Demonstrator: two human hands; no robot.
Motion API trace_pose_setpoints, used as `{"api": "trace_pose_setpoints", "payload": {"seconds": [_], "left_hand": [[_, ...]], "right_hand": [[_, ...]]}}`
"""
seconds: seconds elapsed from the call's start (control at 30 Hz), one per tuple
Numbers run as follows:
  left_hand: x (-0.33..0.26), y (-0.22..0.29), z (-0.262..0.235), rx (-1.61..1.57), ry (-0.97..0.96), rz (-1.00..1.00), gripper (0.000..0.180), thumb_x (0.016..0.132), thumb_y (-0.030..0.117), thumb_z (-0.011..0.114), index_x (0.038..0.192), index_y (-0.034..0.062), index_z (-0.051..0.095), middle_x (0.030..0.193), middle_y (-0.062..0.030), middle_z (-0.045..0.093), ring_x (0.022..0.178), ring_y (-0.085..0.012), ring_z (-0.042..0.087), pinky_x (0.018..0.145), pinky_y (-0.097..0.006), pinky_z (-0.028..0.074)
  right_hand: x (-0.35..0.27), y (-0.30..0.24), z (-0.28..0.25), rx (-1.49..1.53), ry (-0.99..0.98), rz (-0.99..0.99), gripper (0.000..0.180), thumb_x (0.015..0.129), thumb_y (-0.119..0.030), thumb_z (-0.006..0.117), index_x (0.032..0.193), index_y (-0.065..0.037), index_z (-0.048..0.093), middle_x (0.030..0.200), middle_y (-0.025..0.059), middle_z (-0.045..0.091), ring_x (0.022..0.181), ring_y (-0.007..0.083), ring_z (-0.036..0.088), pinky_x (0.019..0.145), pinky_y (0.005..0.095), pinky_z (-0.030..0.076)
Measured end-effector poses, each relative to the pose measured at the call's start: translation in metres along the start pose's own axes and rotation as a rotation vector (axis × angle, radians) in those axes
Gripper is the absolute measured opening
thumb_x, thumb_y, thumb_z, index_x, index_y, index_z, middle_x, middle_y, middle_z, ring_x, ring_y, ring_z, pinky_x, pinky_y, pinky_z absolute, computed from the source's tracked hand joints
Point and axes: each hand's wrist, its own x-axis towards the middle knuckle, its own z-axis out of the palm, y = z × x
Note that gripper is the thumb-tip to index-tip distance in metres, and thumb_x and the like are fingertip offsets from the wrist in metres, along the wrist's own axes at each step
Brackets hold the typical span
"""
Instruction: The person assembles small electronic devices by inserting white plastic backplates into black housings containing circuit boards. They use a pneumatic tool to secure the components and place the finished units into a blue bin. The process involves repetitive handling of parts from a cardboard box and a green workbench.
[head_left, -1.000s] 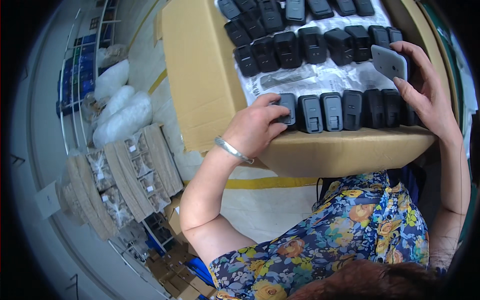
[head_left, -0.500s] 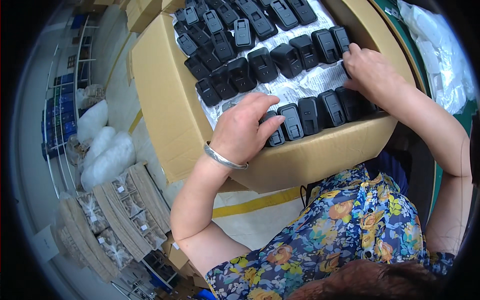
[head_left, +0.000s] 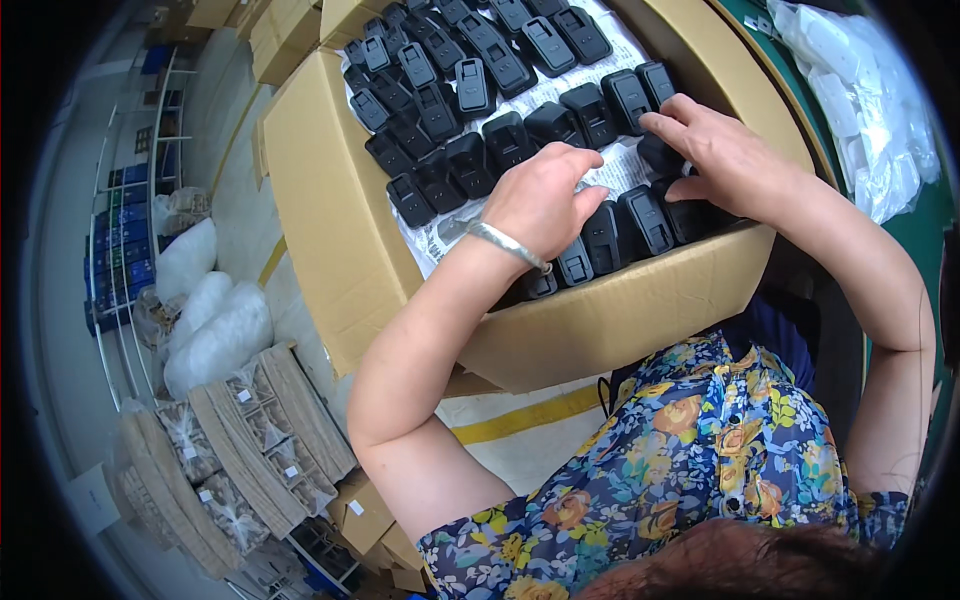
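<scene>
Rows of black plastic charging cradles (head_left: pixel 645 220) stand in an open cardboard box (head_left: pixel 640 300), on sheets of printed paper (head_left: pixel 625 165). My right hand (head_left: pixel 735 165) is at the box's right side, fingers and thumb closed around one black cradle (head_left: pixel 660 156) between the front row and the row behind it. My left hand (head_left: pixel 545 200), with a silver bangle (head_left: pixel 510 245) at the wrist, hovers over the left part of the front row. Its thumb and fingers are apart, with nothing visible between them. The hand covers some cradles beneath it.
Clear plastic bags with white pieces (head_left: pixel 865 110) lie on a green surface at the right. At the left are a rack with blue bins (head_left: pixel 125 230), stuffed white bags (head_left: pixel 220 330) and stacked cardboard dividers (head_left: pixel 230 440). More cartons (head_left: pixel 285 40) stand beyond the box.
My left hand has moved right and farther over the front row. My right hand has shifted left with a cradle, which now shows between its fingers and thumb. The view has shifted slightly.
</scene>
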Motion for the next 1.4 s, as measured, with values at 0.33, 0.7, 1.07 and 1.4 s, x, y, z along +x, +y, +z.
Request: {"api": "trace_pose_setpoints", "payload": {"seconds": [0.33, 0.7, 1.07, 1.4], "left_hand": [[0.059, -0.009, 0.013, 0.538, 0.184, 0.011, 0.047, 0.069, 0.026, 0.072, 0.109, 0.0064, 0.055, 0.101, -0.0118, 0.056, 0.099, -0.0295, 0.052, 0.083, -0.039, 0.043], [0.073, -0.029, 0.004, 0.414, 0.076, 0.014, 0.053, 0.064, 0.029, 0.076, 0.109, 0.0079, 0.059, 0.1, -0.0117, 0.058, 0.096, -0.0299, 0.054, 0.082, -0.04, 0.043], [0.065, -0.005, 0.001, 0.399, 0.483, 0.225, 0.036, 0.067, 0.022, 0.073, 0.098, 0.0069, 0.061, 0.098, -0.0102, 0.057, 0.09, -0.03, 0.053, 0.081, -0.037, 0.043], [0.073, 0.038, 0.054, 0.255, -0.076, 0.038, 0.054, 0.074, 0.033, 0.065, 0.115, 0.0016, 0.049, 0.097, -0.0218, 0.055, 0.083, -0.0386, 0.059, 0.074, -0.043, 0.05]], "right_hand": [[0.047, 0.017, 0.018, -0.128, 0.069, 0.174, 0.041, 0.071, -0.013, 0.07, 0.104, 0.004, 0.054, 0.101, 0.0167, 0.058, 0.098, 0.0318, 0.054, 0.084, 0.0371, 0.045], [0.088, 0.033, 0.013, -0.149, -0.141, 0.12, 0.061, 0.056, -0.024, 0.081, 0.108, -0.004, 0.054, 0.099, 0.0122, 0.058, 0.1, 0.0287, 0.051, 0.087, 0.0366, 0.042], [0.1, 0.036, 0.005, -0.109, -0.002, 0.101, 0.038, 0.073, -0.02, 0.069, 0.107, -0.007, 0.06, 0.093, 0.0109, 0.058, 0.097, 0.0262, 0.051, 0.087, 0.0352, 0.043], [0.08, 0.032, -0.006, -0.038, 0.338, 0.061, 0.02, 0.078, -0.014, 0.063, 0.096, -0.005, 0.061, 0.094, 0.0116, 0.056, 0.093, 0.0279, 0.055, 0.081, 0.0369, 0.045]]}}
